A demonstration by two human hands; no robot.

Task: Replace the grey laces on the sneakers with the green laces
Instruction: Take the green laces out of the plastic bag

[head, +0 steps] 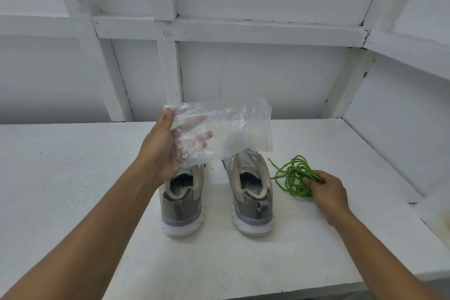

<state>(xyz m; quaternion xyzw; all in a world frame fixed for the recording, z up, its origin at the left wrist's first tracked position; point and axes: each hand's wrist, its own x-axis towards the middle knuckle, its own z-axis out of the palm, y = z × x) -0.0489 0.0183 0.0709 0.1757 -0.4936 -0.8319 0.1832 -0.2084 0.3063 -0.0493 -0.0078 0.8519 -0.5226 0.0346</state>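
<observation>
Two grey-and-beige sneakers stand side by side on the white table, heels toward me: the left sneaker and the right sneaker. My left hand holds up a clear empty plastic bag above the shoes, hiding their toes and most of the lacing. To the right of the right sneaker lies a loose bundle of green laces on the table. My right hand grips the bundle's near right side with curled fingers.
The white table runs wide to the left, with its front edge near me. White panelled walls with raised battens close in behind and on the right. A small dark speck lies near the right edge.
</observation>
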